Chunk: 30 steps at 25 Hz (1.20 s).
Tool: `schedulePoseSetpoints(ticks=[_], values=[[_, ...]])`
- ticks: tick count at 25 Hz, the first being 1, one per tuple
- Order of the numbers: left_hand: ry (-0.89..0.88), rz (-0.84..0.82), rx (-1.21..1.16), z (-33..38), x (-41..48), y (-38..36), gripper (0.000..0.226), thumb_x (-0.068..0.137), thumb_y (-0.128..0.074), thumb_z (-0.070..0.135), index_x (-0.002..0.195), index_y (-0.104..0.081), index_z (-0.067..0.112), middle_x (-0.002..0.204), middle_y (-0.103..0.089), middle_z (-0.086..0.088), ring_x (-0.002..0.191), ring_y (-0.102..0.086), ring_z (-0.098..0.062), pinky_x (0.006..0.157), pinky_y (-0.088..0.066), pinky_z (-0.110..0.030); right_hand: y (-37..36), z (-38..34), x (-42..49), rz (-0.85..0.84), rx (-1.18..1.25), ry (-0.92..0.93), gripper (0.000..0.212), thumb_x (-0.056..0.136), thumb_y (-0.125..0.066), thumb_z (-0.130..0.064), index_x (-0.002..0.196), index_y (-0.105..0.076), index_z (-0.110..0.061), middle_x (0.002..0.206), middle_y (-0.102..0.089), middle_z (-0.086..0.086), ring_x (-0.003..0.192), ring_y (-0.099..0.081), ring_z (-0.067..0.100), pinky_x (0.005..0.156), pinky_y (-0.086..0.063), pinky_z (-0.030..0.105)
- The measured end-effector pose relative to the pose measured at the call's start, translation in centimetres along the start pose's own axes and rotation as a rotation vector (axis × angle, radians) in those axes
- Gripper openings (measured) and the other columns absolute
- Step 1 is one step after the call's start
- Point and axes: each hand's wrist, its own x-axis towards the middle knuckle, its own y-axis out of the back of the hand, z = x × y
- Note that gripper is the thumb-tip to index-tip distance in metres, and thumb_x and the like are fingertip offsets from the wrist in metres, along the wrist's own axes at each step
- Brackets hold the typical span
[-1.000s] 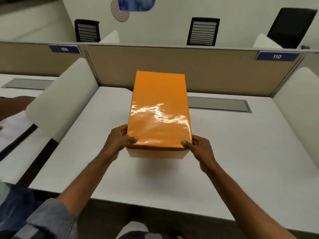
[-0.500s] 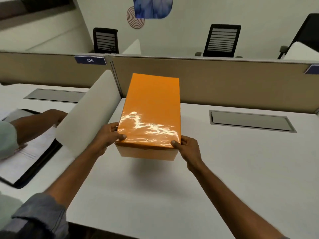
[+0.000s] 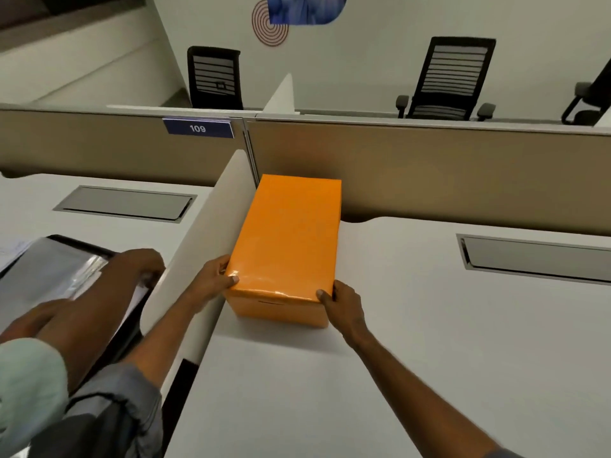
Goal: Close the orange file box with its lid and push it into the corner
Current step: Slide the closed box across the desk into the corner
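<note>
glossy orange file box, lid on

both arms reach forward, nearly straight. the left hand curls its fingers over the near-left corner of the orange file box, and the right hand clasps the near-right corner, thumb on the lid edge.
</note>
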Motion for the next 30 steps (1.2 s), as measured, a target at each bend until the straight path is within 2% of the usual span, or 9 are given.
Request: schedulePoseSetpoints(ticks=[2,3,4,6,8,12,17,28,30], values=[[-0.022,0.031,0.088,-0.2,1.0,-0.1,0.058,0.078,-0.063,0.017,0.135,-0.051,0.012,0.128,-0.062,-0.009,0.125,-0.056,-0.037,0.089,-0.054,-0.037,-0.9,-0.5,1.4,-0.014,-0.106,0.021,0.045,0.105,-0.051,-0.027,0.140,-0.048,0.002,0.144,-0.057,0.020,0.134,-0.053,0.039,0.110,-0.045,0.046],[-0.063,0.058,0.184,-0.1,1.3,-0.4,0.062,0.082,-0.060,0.010,0.142,-0.044,0.007,0.142,-0.052,-0.012,0.135,-0.047,-0.035,0.102,-0.047,-0.042,-1.5,-0.7,1.6,-0.008,-0.184,0.064,0.057,0.107,-0.046,-0.026,0.155,-0.030,0.000,0.162,-0.035,0.018,0.150,-0.034,0.037,0.122,-0.031,0.045],[-0.132,0.093,0.306,0.0,1.6,-0.8,0.068,0.085,-0.055,-0.001,0.150,-0.036,0.007,0.155,-0.038,-0.014,0.144,-0.034,-0.031,0.112,-0.036,-0.042,-2.1,-0.8,1.9,0.029,-0.290,0.155,0.064,0.108,-0.041,-0.026,0.161,-0.013,-0.003,0.171,-0.013,0.015,0.157,-0.015,0.033,0.127,-0.017,0.043],[-0.343,0.165,0.503,0.3,2.4,-2.5,0.070,0.088,-0.046,-0.014,0.153,-0.031,0.007,0.163,-0.024,-0.013,0.152,-0.018,-0.027,0.121,-0.019,-0.040,-3.3,-0.8,2.8,0.080,-0.510,0.378,0.067,0.109,-0.034,-0.033,0.163,0.000,-0.009,0.172,0.007,0.010,0.159,0.004,0.027,0.127,-0.003,0.041],[-0.455,0.155,0.617,-0.1,3.1,-5.0,0.054,0.099,-0.046,0.000,0.151,-0.035,0.006,0.162,-0.026,-0.012,0.153,-0.014,-0.029,0.124,-0.013,-0.050,-4.5,-0.5,3.4,0.053,-0.686,0.464,0.070,0.108,-0.025,-0.047,0.163,-0.002,-0.011,0.171,0.009,0.007,0.159,0.009,0.025,0.128,0.002,0.041],[-0.358,0.172,0.872,-1.9,4.4,-7.3,0.058,0.105,-0.029,0.041,0.157,-0.021,0.014,0.166,-0.012,0.000,0.155,-0.002,-0.020,0.124,0.000,-0.051,-5.7,0.2,4.7,0.036,-0.858,0.477,0.074,0.105,-0.016,-0.056,0.163,-0.009,-0.010,0.171,-0.002,0.009,0.159,0.004,0.026,0.127,0.008,0.045],[-0.378,0.233,0.957,-2.7,5.3,-5.3,0.064,0.101,-0.018,0.047,0.157,-0.020,0.015,0.166,-0.014,0.000,0.155,-0.004,-0.020,0.124,-0.004,-0.050,-7.4,-0.9,6.2,-0.006,-0.844,0.485,0.075,0.105,-0.014,-0.056,0.163,-0.004,-0.010,0.172,0.004,0.009,0.159,0.010,0.025,0.129,0.007,0.047],[-0.369,0.151,1.087,-1.0,6.5,-3.2,0.080,0.093,0.007,0.060,0.158,-0.010,0.018,0.168,-0.007,-0.001,0.155,0.001,-0.021,0.124,-0.005,-0.051,-6.9,-3.3,7.2,-0.054,-0.866,0.487,0.077,0.105,-0.020,-0.056,0.163,-0.002,-0.008,0.172,0.005,0.012,0.159,0.009,0.028,0.128,0.008,0.046],[-0.337,0.142,1.090,-1.2,6.6,-3.4,0.079,0.094,0.002,0.061,0.158,-0.008,0.016,0.168,-0.004,-0.003,0.155,0.005,-0.023,0.124,-0.002,-0.052,-6.3,-3.0,7.3,-0.080,-0.852,0.511,0.077,0.105,-0.020,-0.057,0.163,-0.001,-0.009,0.172,0.006,0.011,0.159,0.010,0.027,0.128,0.006,0.046]])
